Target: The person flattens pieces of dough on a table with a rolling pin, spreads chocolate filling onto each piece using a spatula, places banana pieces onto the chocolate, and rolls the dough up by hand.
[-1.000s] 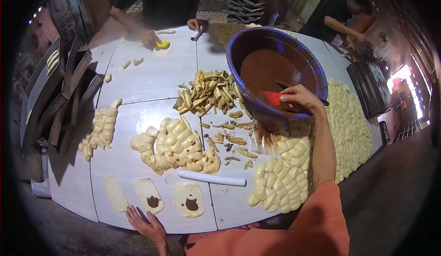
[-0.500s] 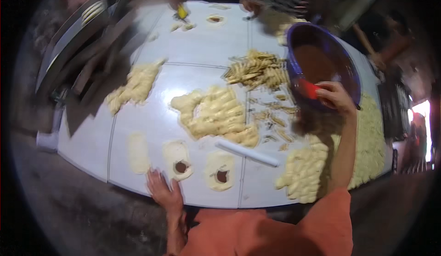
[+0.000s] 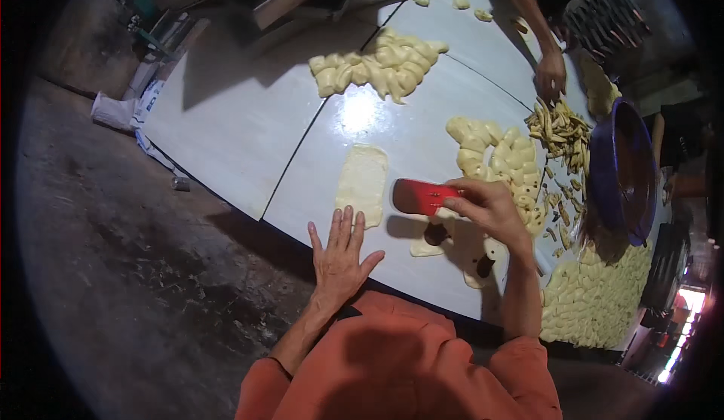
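My left hand (image 3: pixel 337 263) lies with fingers spread, its fingertips on the near end of a flat, pale dough sheet (image 3: pixel 363 175). My right hand (image 3: pixel 489 207) grips a red scraper (image 3: pixel 436 197) whose far end is coated with dark brown paste. The scraper is held above the table, just right of that sheet. Below and right of it, a second flattened dough piece (image 3: pixel 424 249) bears a brown dab. A third dough piece (image 3: pixel 473 278), also with a brown dab, is partly hidden by my right arm.
A purple basin (image 3: pixel 617 118) with brown contents stands at the right, beside a heap of banana-like slices (image 3: pixel 562 135). A co-worker's hand (image 3: pixel 551 75) reaches to that heap. Dough lumps (image 3: pixel 388 65) spread across the white table (image 3: pixel 226 133); a white rod (image 3: pixel 541 260) lies near my right forearm.
My right hand has brought the scraper from the basin leftward to beside the bare dough sheet. The view has swung left. A co-worker's hand now reaches to the slices.
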Available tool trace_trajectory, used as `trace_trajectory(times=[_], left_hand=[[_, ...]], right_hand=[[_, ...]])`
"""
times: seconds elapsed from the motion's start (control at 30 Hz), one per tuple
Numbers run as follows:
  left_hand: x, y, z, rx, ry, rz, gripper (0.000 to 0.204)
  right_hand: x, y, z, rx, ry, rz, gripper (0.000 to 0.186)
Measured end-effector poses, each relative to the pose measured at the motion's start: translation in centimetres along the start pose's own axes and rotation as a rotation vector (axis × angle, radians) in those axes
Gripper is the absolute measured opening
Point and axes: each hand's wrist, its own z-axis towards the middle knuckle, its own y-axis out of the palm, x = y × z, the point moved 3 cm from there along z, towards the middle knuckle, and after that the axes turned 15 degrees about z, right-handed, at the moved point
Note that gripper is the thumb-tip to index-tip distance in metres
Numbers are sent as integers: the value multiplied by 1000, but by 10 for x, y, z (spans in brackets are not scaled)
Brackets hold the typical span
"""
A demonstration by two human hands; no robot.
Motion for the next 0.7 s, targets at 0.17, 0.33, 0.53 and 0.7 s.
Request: trace_trajectory(times=[0.17, 0.33, 0.53, 0.7], left_hand=[[-13, 8, -10, 28, 50, -7, 78], [-16, 11, -10, 30, 64, -33, 76], [-16, 16, -11, 42, 58, -27, 75], [-17, 16, -9, 33, 71, -33, 75]], right_hand=[[-6, 80, 17, 47, -315, -487, 27], [-13, 89, 17, 112, -373, -764, 34], [-17, 97, 10, 157, -480, -762, 39], [-7, 102, 4, 218, -482, -688, 38]])
